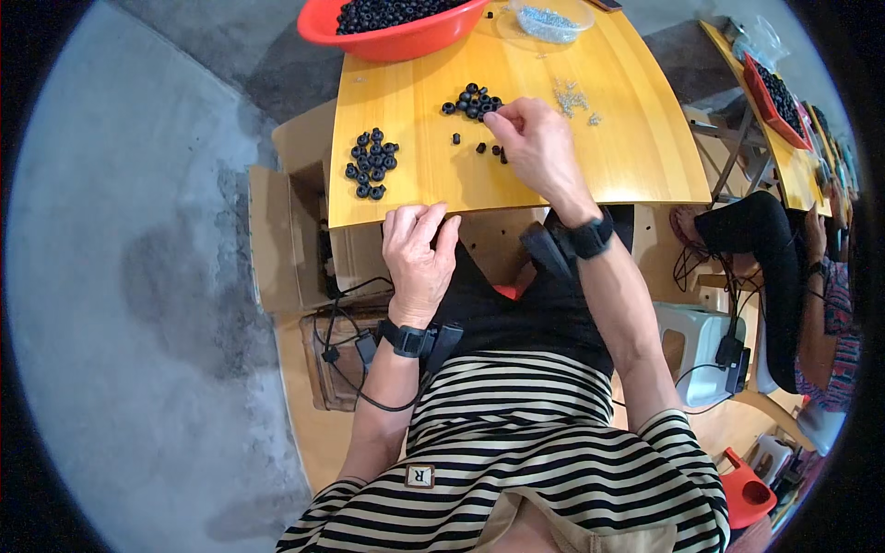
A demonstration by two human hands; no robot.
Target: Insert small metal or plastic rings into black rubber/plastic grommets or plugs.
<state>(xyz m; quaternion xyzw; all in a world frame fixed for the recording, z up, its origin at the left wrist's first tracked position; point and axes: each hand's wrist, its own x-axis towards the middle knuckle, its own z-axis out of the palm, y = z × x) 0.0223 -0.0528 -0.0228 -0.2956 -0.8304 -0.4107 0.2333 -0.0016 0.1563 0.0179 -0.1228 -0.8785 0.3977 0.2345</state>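
Right hand picking at small black ring parts on a yellow wooden table.

The right hand (539,143) reaches over the table (636,147), thumb and forefinger pinched together at the near edge of a loose cluster of black ring parts (472,100); whether a part sits between the fingertips cannot be told. A few single black parts (479,147) lie scattered just beside that hand, on the near side of the cluster. The left hand (419,253) rests at the table's near edge, fingers curled over it and holding nothing that shows. A second pile of black rings (371,163) lies on the table's left side, well apart from the cluster. Small silvery metal bits (572,97) lie to the right of the cluster. At the table's far edge stand a red bowl (406,39) full of black parts and a clear plastic container (550,20) of metal pieces. An open cardboard box (290,230) stands on the floor left of the table.
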